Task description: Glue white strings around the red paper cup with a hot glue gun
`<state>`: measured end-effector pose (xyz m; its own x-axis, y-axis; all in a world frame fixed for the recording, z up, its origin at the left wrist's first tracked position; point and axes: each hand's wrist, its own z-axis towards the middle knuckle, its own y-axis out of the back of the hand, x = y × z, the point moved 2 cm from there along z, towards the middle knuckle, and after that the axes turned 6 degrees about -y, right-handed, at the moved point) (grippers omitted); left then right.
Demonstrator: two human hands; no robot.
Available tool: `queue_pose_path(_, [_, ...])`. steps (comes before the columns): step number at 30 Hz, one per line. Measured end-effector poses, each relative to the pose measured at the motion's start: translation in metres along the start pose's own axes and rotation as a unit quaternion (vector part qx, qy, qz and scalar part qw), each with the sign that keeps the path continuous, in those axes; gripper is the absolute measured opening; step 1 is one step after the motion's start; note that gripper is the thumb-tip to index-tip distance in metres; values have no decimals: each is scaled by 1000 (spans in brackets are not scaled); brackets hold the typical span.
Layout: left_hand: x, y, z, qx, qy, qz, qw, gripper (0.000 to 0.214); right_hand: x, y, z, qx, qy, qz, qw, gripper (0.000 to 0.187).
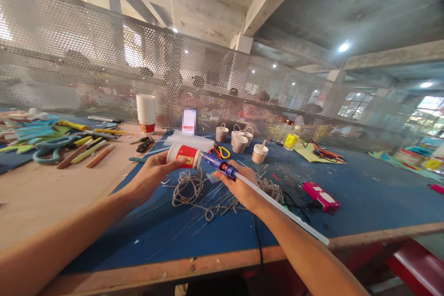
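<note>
My left hand (152,173) is closed around a white paper cup with a red band (183,154), held on its side above the blue table (364,194). My right hand (239,187) grips a blue hot glue gun (219,164) with a long white glue stick (277,206) trailing out behind it. The gun's nozzle touches the cup's base. Under both hands lie a loose coil of beige string (189,192) and thin metal wires (215,201).
A stack of paper cups (146,112) stands at the back left beside tools and foam strips (52,141). Small string-wrapped cups (239,141), yellow-handled scissors (222,151), a pink box (321,195) and a glue bottle (292,138) sit behind. A perforated metal screen (104,64) borders the table.
</note>
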<state>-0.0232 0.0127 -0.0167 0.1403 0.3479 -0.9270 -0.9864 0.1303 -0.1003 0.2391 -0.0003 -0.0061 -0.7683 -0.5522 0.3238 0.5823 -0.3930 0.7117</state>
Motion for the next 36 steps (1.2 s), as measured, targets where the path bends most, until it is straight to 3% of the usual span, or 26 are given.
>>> queue_pose_path(30, [-5,-3,-2,0,2,9,1000,32,-1,0,1,-1,-3,9,1000,36])
queue_pose_path(36, [-6,-2,-1,-8,2,-6,1000,31,0,2,1,26,-21,102,994,35])
